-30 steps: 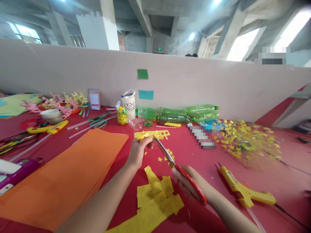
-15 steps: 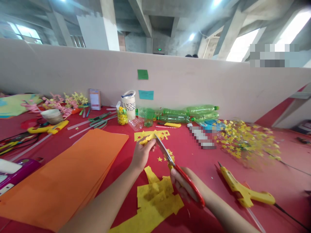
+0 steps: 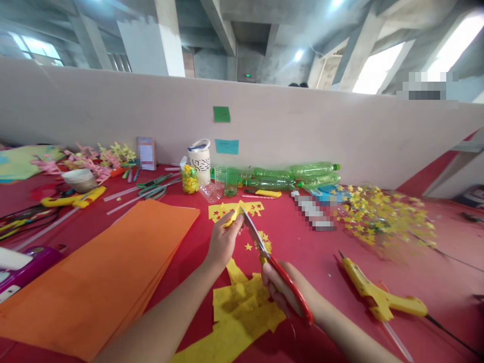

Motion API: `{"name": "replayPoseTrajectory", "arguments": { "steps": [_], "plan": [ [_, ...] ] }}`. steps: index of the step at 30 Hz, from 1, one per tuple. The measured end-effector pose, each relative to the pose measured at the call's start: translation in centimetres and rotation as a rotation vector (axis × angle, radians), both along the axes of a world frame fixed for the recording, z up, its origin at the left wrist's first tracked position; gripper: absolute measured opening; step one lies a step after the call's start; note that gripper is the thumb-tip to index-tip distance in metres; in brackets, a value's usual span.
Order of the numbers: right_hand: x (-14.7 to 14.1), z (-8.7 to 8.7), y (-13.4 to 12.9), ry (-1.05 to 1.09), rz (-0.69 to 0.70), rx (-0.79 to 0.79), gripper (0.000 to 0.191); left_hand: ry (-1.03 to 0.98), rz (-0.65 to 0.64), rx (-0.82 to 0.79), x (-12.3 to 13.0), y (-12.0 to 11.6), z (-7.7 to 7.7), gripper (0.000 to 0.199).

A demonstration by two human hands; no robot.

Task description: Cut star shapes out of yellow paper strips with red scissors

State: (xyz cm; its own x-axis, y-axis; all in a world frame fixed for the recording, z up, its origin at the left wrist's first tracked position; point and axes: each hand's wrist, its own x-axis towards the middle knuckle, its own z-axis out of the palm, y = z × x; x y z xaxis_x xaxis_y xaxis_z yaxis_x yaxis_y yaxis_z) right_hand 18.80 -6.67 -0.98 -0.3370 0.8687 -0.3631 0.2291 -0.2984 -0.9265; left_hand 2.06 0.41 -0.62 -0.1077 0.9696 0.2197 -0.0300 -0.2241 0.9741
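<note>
While your left hand (image 3: 222, 244) pinches a scrap of yellow paper (image 3: 235, 215) between thumb and fingers, your right hand (image 3: 303, 286) is curled around the red-handled scissors (image 3: 274, 262) — blade tips at the paper. Small yellow stars (image 3: 248, 246) lie near the blades on the red table (image 3: 306, 252) — yellow sheets (image 3: 240, 307) nearer you.

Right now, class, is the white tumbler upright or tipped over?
Upright. The white tumbler stands on the red table, its looped handle at the top and its sides running up and down.
</note>
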Motion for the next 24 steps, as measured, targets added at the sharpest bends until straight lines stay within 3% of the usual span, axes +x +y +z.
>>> {"name": "replayPoseTrajectory", "arguments": {
  "steps": [6, 24],
  "plan": [
    [-0.23, 0.47, -0.18, -0.026, 0.000, 0.070, 0.055, -0.004, 0.012, -0.008, 0.19, -0.22, 0.09, 0.031],
    [-0.21, -0.07, -0.16, -0.015, -0.004, 0.004, 0.057, -0.176, 0.077, -0.129, 0.88, -0.77, -0.07, 0.032]
  ]
}}
